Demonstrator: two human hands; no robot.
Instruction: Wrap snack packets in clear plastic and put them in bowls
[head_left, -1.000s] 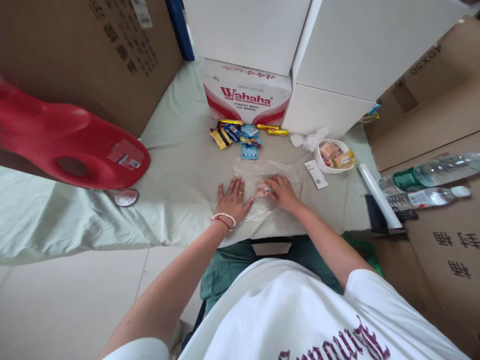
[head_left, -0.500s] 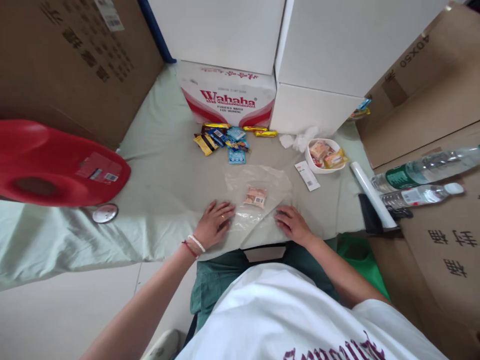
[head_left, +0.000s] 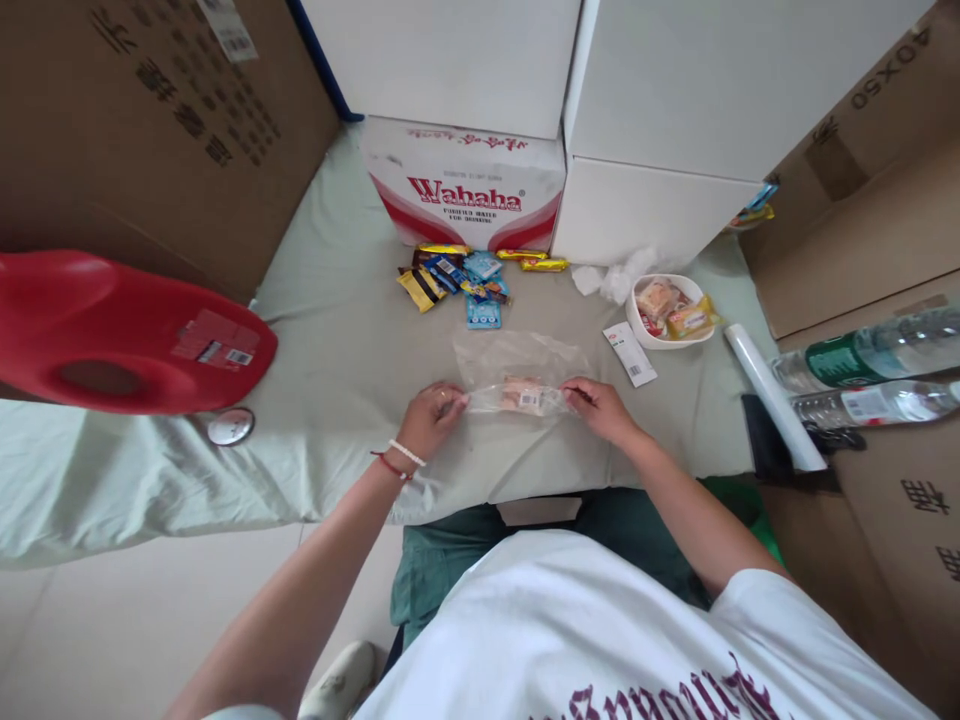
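Note:
A clear plastic sheet [head_left: 517, 352] lies on the cloth-covered table, its near edge lifted and folded over a small wrapped snack [head_left: 523, 396] with a barcode. My left hand [head_left: 433, 418] pinches the left end of that edge. The right end is pinched between the fingers of my right hand [head_left: 600, 405]. Through the film the pinkish snack packet still shows between my hands.
Several snack packets [head_left: 450, 278] lie before the Wahaha carton [head_left: 469, 190]. Right of them are a white-and-green packet [head_left: 629, 354], a white bowl [head_left: 671, 343] of snacks, a white roll [head_left: 776, 400] and plastic bottles [head_left: 874, 402]. A red jug [head_left: 135, 335] lies at left.
Both hands went from lying flat beside the plastic sheet to pinching its near corners. That edge has been raised and brought over the snack. The view has shifted slightly.

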